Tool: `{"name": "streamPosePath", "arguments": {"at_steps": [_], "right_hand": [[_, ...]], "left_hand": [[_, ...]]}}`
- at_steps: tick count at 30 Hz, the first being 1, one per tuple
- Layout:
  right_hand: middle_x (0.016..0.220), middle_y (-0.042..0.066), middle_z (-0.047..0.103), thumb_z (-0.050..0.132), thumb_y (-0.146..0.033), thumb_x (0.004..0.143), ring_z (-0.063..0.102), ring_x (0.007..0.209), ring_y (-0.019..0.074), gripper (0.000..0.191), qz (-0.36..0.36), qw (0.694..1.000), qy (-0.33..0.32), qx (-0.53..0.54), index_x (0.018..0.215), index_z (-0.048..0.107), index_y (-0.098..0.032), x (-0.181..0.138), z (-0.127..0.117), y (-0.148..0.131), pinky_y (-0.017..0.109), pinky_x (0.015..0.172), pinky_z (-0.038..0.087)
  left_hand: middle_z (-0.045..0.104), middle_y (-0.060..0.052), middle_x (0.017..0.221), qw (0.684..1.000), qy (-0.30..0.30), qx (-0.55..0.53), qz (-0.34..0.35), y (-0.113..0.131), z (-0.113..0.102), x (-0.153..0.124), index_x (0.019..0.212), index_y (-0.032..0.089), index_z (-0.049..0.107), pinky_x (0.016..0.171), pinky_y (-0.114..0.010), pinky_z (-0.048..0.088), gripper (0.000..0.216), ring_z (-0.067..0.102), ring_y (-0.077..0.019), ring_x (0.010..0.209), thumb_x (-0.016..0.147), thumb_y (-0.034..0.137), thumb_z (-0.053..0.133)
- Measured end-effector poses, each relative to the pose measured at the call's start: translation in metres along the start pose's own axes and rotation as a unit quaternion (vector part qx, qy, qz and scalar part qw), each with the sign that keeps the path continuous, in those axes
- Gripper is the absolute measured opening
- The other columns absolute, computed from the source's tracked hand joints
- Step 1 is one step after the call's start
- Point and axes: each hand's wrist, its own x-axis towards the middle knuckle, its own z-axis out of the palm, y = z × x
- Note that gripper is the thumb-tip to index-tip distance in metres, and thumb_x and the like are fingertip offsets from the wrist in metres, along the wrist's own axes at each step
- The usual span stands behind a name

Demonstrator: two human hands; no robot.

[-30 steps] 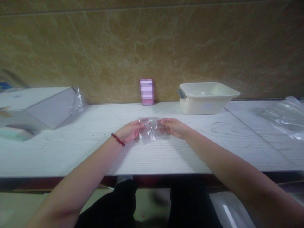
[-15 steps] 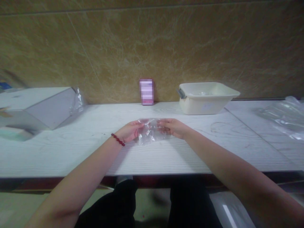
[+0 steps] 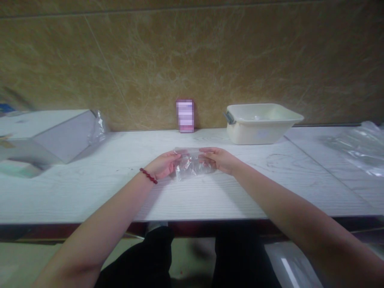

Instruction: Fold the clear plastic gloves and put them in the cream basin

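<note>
A small clear plastic bag (image 3: 192, 165) is held just above the white table (image 3: 90, 188) at its middle. My left hand (image 3: 162, 165) pinches the bag's left top edge, and a red bead bracelet (image 3: 148, 176) circles that wrist. My right hand (image 3: 220, 159) pinches the right top edge. Both hands are closed on the bag. Something small and pale seems to lie inside it, too blurred to name.
A cream plastic tub (image 3: 261, 123) stands at the back right. A pink box (image 3: 185, 116) leans against the tiled wall. A white box with plastic film (image 3: 48, 134) sits at the left. Clear plastic bags (image 3: 357, 148) lie at the far right.
Both hands have lifted the bag's top edge slightly and pulled it straighter. Nothing else has moved.
</note>
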Motion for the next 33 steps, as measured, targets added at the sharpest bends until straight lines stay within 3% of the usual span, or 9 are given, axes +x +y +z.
{"name": "streamPosePath", "arguments": {"at_steps": [12,16,20,22,25,27,33], "right_hand": [[0.080,0.002,0.065,0.045,-0.010,0.078,0.061,0.066,0.0092,0.016,-0.045,0.999,-0.008,0.004,0.078,0.059,-0.018,0.002,-0.001,0.000,0.024,0.064,0.050],[0.077,0.001,0.064,0.048,-0.008,0.075,0.060,0.065,0.0080,0.015,-0.077,0.997,-0.009,0.004,0.072,0.060,-0.017,0.005,0.000,0.002,0.023,0.068,0.049],[0.068,-0.001,0.062,0.052,-0.009,0.072,0.060,0.063,0.0077,0.011,-0.084,0.996,0.009,0.021,0.066,0.060,-0.015,0.006,0.002,0.003,0.023,0.071,0.048],[0.066,-0.001,0.062,0.054,-0.011,0.070,0.059,0.063,0.0080,0.009,-0.093,0.995,0.016,0.023,0.063,0.059,-0.015,0.006,0.003,0.002,0.024,0.070,0.048],[0.067,-0.002,0.062,0.054,-0.012,0.066,0.057,0.062,0.0076,0.008,-0.111,0.994,0.025,0.008,0.060,0.058,-0.016,0.005,0.003,0.001,0.023,0.065,0.047],[0.066,-0.002,0.061,0.055,-0.011,0.063,0.056,0.060,0.0070,0.007,-0.117,0.992,0.037,0.003,0.059,0.057,-0.016,0.005,0.002,0.000,0.021,0.061,0.045],[0.057,-0.004,0.059,0.056,-0.012,0.060,0.056,0.055,0.0087,0.007,-0.104,0.994,0.036,0.018,0.059,0.051,-0.016,0.003,0.003,-0.001,0.020,0.053,0.042]], "left_hand": [[0.064,-0.007,0.079,0.995,0.070,0.047,0.052,-0.006,0.000,0.007,0.084,0.009,0.060,0.073,-0.027,0.047,0.019,0.060,-0.0129,0.072,0.074,0.001,0.046],[0.064,-0.006,0.077,0.993,0.076,0.058,0.073,-0.007,-0.001,0.009,0.079,0.009,0.059,0.074,-0.027,0.047,0.017,0.060,-0.0131,0.074,0.074,0.002,0.044],[0.062,-0.007,0.075,0.992,0.064,0.066,0.092,-0.005,-0.001,0.005,0.075,0.010,0.059,0.065,-0.026,0.048,0.011,0.059,-0.0146,0.071,0.072,0.005,0.049],[0.061,-0.004,0.076,0.993,0.047,0.068,0.087,-0.004,0.000,0.002,0.085,0.014,0.058,0.062,-0.025,0.048,0.018,0.058,-0.0132,0.069,0.069,0.006,0.053],[0.059,0.000,0.079,0.994,0.028,0.079,0.073,-0.002,0.001,-0.002,0.109,0.025,0.047,0.059,-0.022,0.046,0.052,0.056,-0.0107,0.067,0.064,0.004,0.059],[0.058,0.000,0.082,0.994,0.021,0.086,0.063,-0.001,0.001,-0.003,0.116,0.029,0.040,0.058,-0.021,0.046,0.064,0.056,-0.0105,0.068,0.062,0.003,0.060],[0.057,0.000,0.078,0.998,0.014,0.014,0.061,0.003,-0.001,-0.001,0.117,0.028,0.039,0.059,-0.025,0.047,0.053,0.056,-0.0104,0.064,0.070,0.006,0.049]]}}
